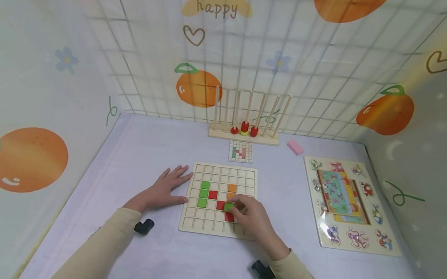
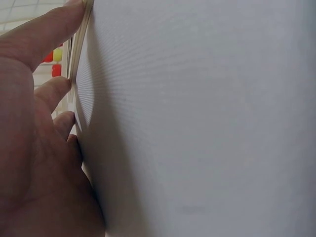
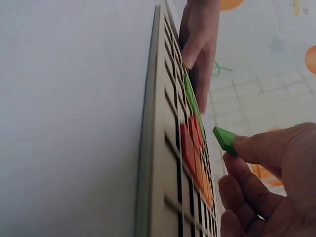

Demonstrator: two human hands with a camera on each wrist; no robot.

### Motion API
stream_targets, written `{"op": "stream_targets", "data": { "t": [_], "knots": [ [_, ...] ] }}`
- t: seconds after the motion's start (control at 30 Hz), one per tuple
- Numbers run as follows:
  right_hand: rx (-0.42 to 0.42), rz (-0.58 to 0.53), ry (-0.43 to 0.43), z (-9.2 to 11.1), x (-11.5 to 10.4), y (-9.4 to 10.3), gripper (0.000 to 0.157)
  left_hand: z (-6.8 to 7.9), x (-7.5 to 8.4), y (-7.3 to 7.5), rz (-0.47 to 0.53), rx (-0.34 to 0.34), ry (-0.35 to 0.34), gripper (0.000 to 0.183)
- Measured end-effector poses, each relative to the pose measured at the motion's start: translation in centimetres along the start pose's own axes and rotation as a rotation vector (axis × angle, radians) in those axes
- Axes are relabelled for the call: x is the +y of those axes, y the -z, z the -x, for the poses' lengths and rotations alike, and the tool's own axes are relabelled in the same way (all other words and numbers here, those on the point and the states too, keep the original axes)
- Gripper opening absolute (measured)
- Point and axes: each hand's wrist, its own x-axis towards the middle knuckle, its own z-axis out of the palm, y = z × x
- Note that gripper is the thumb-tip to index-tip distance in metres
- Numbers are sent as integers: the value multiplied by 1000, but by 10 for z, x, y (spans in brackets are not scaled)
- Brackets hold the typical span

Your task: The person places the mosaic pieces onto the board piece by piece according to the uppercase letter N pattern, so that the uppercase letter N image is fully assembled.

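A square wooden grid board (image 1: 205, 224) lies on the table with coloured square tiles in some cells. On its left side, three green tiles (image 1: 203, 193) stand in a column. Red tiles (image 1: 213, 195) step diagonally down to the right, and orange tiles (image 1: 232, 188) sit above, partly hidden by the fingers. My right hand (image 1: 255, 218) pinches a green tile (image 3: 225, 139) between thumb and fingertips, raised off the board in the right wrist view. My left hand (image 1: 165, 190) lies spread on the table, thumb and fingertips at the board's left edge.
Behind the board lies a small pattern card (image 1: 240, 152) with coloured squares. Farther back stands a wooden peg rack (image 1: 223, 133) with red and yellow beads. A pink block (image 1: 295, 147) and a picture puzzle board (image 1: 342, 240) lie to the right.
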Motion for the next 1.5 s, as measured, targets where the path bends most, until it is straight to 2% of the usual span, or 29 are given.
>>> {"op": "stream_targets", "data": {
  "t": [0.33,0.67,0.9,1.23,1.5],
  "knots": [
    [-45,28,167,-11,-14,-35,16,0,-2,-1,-13,3,-12,91],
    [-91,143,202,-17,-28,-62,15,1,-2,-1,-15,10,-15,90],
    [-70,163,228,-18,-35,-65,16,1,1,1,-11,12,-10,89],
    [-40,247,208,-16,-34,-67,18,1,0,0,-12,14,-15,90],
    [-8,247,209,-15,-33,-58,16,1,-1,-1,-15,16,-24,90]
  ]
}}
